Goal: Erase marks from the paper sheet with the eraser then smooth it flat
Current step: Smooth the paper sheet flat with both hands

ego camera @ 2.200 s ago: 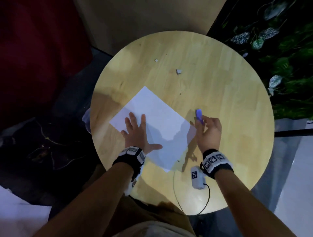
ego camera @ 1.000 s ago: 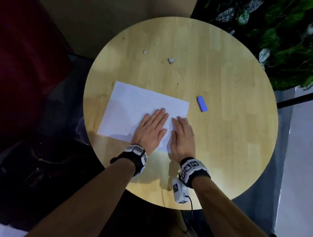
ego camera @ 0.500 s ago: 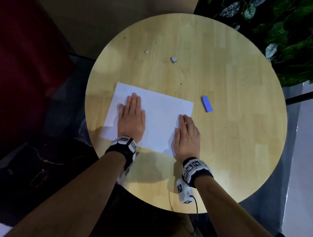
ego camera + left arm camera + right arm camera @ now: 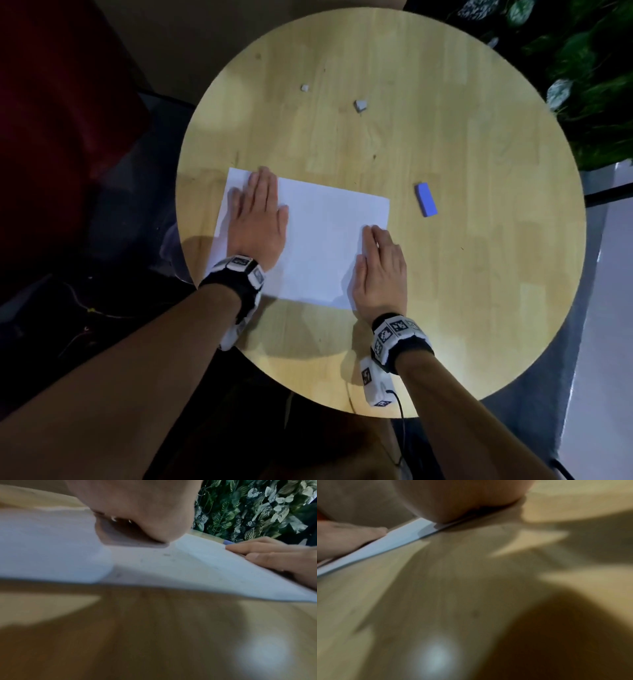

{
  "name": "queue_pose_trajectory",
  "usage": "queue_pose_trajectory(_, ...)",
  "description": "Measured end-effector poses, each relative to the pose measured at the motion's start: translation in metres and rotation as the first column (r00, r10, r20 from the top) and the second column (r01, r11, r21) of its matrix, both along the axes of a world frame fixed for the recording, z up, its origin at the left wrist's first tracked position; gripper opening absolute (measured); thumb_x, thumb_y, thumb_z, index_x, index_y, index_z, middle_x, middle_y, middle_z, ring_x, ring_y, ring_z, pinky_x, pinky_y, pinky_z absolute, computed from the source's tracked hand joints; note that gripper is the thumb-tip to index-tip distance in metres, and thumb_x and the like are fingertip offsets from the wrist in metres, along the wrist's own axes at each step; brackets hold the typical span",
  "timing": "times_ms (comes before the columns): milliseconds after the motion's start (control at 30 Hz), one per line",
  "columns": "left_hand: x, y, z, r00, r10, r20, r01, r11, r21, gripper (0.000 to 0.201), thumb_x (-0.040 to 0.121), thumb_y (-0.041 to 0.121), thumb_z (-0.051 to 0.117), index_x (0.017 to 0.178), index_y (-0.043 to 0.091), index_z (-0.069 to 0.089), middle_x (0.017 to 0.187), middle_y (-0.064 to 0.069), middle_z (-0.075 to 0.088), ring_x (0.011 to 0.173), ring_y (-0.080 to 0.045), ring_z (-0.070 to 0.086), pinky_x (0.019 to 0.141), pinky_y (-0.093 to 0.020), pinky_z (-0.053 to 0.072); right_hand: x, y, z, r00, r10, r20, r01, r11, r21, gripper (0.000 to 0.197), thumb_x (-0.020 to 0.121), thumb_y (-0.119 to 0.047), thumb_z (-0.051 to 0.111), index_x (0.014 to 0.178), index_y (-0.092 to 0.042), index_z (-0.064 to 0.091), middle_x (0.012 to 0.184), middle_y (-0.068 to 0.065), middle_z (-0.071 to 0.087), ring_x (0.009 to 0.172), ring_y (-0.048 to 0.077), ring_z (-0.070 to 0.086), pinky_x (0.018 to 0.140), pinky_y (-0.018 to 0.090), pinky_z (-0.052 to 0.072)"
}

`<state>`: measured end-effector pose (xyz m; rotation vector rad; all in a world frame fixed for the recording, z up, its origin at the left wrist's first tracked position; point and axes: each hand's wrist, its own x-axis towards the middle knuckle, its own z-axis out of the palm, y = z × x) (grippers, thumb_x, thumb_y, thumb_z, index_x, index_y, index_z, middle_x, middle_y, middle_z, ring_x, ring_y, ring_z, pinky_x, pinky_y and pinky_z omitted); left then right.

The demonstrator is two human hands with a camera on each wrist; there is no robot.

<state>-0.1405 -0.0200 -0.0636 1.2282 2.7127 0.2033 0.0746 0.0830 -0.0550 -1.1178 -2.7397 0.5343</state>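
A white paper sheet (image 4: 322,240) lies flat on the round wooden table (image 4: 445,120). My left hand (image 4: 257,212) presses palm-down on the sheet's left part, fingers straight and reaching its far left corner. My right hand (image 4: 380,263) lies flat on the sheet's right edge, fingers straight. The blue eraser (image 4: 426,199) rests on the table to the right of the sheet, apart from both hands. The left wrist view shows the paper (image 4: 188,563) with faint specks and the right hand's fingers (image 4: 267,553). The right wrist view shows the paper's edge (image 4: 388,543), blurred.
Two small pale scraps (image 4: 360,105) (image 4: 304,88) lie on the far part of the table. Leafy plants (image 4: 582,68) stand beyond the right rim. A dark red seat (image 4: 51,102) is at the left. A cable (image 4: 399,407) hangs from my right wrist over the near edge.
The right hand set the eraser down, then both hands went flat on the sheet. The left hand has slid left and outward to the far left corner; the right stays at the right edge.
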Motion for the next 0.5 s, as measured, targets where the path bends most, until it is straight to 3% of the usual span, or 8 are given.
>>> queue_pose_trajectory(67,0.020,0.021,0.003,0.996,-0.085,-0.036,0.088,0.993,0.082,0.058,0.104,0.029,0.025,0.154,0.001,0.027,0.162,-0.016,0.022,0.150,-0.027,0.022,0.120,-0.046,0.017,0.000,-0.001,-0.002,1.000,-0.009,0.018,0.009,1.000,0.012,0.052,0.098,-0.022,0.030,0.149,-0.013,0.029,0.153,0.003,0.032,0.144,0.017,0.022,0.116,0.042,0.020)
queue_pose_trajectory(167,0.073,0.048,0.006,0.890,-0.455,-0.033,0.452,0.873,0.184,0.050,0.095,0.024,0.055,0.142,0.006,0.052,0.153,-0.010,0.043,0.144,-0.022,0.038,0.115,-0.034,0.036,-0.001,0.001,-0.006,1.000,-0.025,0.018,0.025,0.999,0.037,0.051,0.098,-0.024,0.031,0.147,-0.011,0.033,0.151,0.005,0.035,0.142,0.019,0.027,0.115,0.043,0.022)
queue_pose_trajectory(233,0.079,0.049,0.011,0.887,-0.461,-0.037,0.462,0.880,0.111,0.046,0.082,0.022,0.073,0.126,0.011,0.067,0.138,-0.004,0.060,0.130,-0.015,0.054,0.099,-0.025,0.048,-0.003,0.001,-0.006,0.999,-0.036,0.009,0.036,0.998,0.051,0.051,0.098,-0.024,0.033,0.147,-0.011,0.035,0.150,0.006,0.037,0.141,0.020,0.029,0.114,0.042,0.023)
queue_pose_trajectory(333,0.048,0.033,0.015,0.948,-0.318,-0.007,0.316,0.942,0.116,0.037,0.070,0.004,0.074,0.106,0.011,0.074,0.117,-0.004,0.070,0.098,-0.020,0.070,0.064,-0.029,0.056,-0.003,-0.002,-0.005,0.999,-0.035,0.027,0.034,0.998,0.053,0.052,0.097,-0.023,0.033,0.148,-0.014,0.032,0.150,0.003,0.035,0.141,0.018,0.027,0.115,0.041,0.021)
queue_pose_trajectory(400,0.032,0.031,0.017,0.952,-0.292,-0.096,0.305,0.936,0.177,0.029,0.072,0.003,0.073,0.100,0.011,0.073,0.104,-0.005,0.071,0.085,-0.026,0.068,0.068,-0.035,0.052,-0.003,-0.002,-0.004,0.998,-0.037,0.045,0.034,0.998,0.059,0.052,0.097,-0.024,0.032,0.149,-0.014,0.031,0.151,0.002,0.034,0.142,0.017,0.025,0.115,0.041,0.021)
queue_pose_trajectory(433,0.030,0.033,0.018,0.953,-0.289,-0.091,0.302,0.928,0.218,0.026,0.080,0.010,0.070,0.105,0.010,0.072,0.106,-0.006,0.071,0.089,-0.027,0.066,0.077,-0.038,0.049,-0.002,-0.002,-0.005,0.998,-0.036,0.050,0.033,0.998,0.057,0.052,0.098,-0.023,0.033,0.149,-0.014,0.030,0.151,0.002,0.034,0.142,0.016,0.024,0.115,0.041,0.021)
queue_pose_trajectory(500,0.046,0.041,0.018,0.952,-0.307,-0.007,0.302,0.931,0.207,0.042,0.097,0.030,0.049,0.132,0.010,0.061,0.134,-0.008,0.061,0.119,-0.026,0.058,0.101,-0.038,0.039,-0.002,-0.002,-0.005,0.998,-0.030,0.056,0.027,0.998,0.053,0.052,0.098,-0.023,0.034,0.149,-0.014,0.030,0.152,0.001,0.034,0.143,0.015,0.023,0.115,0.042,0.021)
